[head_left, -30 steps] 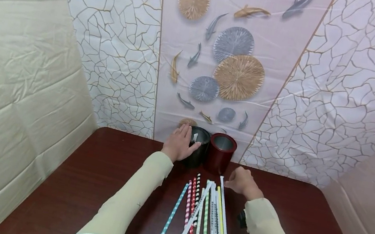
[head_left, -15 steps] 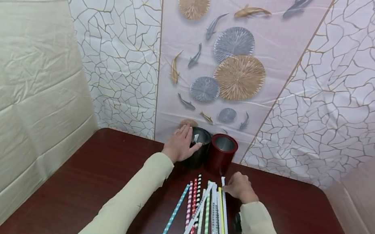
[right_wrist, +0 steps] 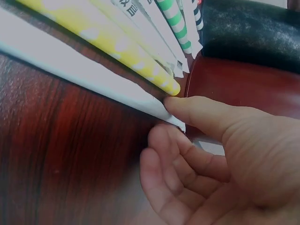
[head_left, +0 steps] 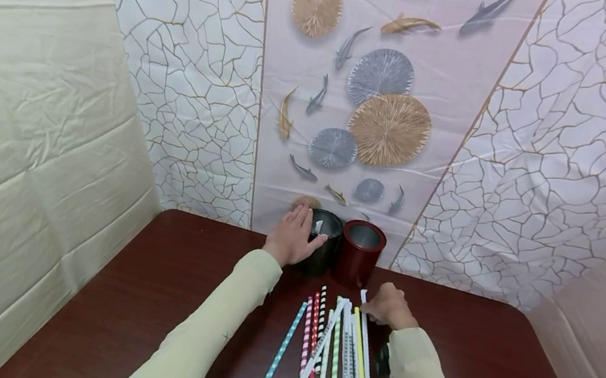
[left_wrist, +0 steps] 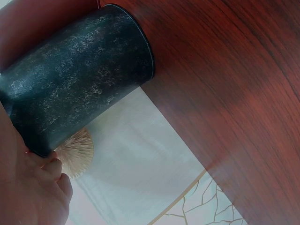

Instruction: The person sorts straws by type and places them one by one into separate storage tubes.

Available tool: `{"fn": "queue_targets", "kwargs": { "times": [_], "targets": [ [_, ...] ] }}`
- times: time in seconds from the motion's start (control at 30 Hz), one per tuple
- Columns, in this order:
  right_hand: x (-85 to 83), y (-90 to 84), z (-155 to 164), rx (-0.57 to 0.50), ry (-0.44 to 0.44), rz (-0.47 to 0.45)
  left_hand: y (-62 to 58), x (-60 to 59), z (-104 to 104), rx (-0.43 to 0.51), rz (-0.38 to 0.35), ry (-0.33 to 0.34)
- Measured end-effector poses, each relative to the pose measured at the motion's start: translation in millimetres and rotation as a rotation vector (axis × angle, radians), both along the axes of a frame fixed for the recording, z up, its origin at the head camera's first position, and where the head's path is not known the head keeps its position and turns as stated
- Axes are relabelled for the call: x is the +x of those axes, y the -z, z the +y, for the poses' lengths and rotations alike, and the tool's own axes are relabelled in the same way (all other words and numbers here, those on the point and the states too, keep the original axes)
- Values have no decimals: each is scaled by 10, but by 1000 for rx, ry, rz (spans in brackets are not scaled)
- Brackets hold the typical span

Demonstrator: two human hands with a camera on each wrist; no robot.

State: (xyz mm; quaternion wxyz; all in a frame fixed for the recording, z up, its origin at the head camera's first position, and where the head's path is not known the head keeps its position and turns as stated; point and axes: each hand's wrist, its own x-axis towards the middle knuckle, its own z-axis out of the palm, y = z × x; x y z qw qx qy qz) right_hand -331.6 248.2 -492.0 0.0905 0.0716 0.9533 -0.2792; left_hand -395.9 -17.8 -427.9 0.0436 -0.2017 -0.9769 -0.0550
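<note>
Across the upper part of the head view hung a patterned cloth [head_left: 192, 99], and beneath it a dark red-brown table [head_left: 156, 288] filled the lower middle. The person's left hand [head_left: 293, 237], just below the centre of the frame, had its fingers straight along the left side of the black cup [head_left: 324, 257], the thumb spread apart toward the rim. The right hand [head_left: 390, 306], lower and right of centre, was curled, thumb and forefinger pinching the far end of the white wrapped straw [right_wrist: 79, 68]. The red cup [head_left: 358, 260] stood upright just right of the black one. Below both, at bottom centre, the straws lay in a loose bunch, from the blue dotted straw [head_left: 282, 349] at left to the yellow straw [head_left: 361, 363] beside the wrapped one at right. A small white tip [head_left: 318, 226] showed inside the black cup. Compared with a second earlier, the right hand had come down onto the straw's end; the left had kept its place, and the straws lay as before.
</note>
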Motion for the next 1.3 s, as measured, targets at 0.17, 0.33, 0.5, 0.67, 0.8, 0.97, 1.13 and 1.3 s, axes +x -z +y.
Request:
{"fn": "queue_targets", "kwargs": {
  "times": [0.17, 0.33, 0.5, 0.67, 0.8, 0.97, 1.13, 1.3],
  "targets": [
    [4, 29, 8, -78, 13, -15, 28, -13, 4, -5, -15, -1],
    [34, 50, 19, -94, 11, -17, 54, -2, -8, 1, -15, 2],
    [81, 51, 24, -89, -11, 2, 58, 22, -21, 15, -12, 6],
    [92, -9, 24, -85, -17, 12, 54, 29, -27, 26, -8, 5],
    [96, -118, 16, -65, -21, 11, 44, 22, -22, 20, -10, 5],
    [125, -313, 9, -36, -46, 26, 30, 11, -13, 15, -17, 3],
    [177, -520, 8, -11, -82, 63, 29, -2, -1, 25, -13, -2],
    [225, -710, 3, -1, -113, 90, 42, -31, 13, 17, -19, -9]
  ]
}}
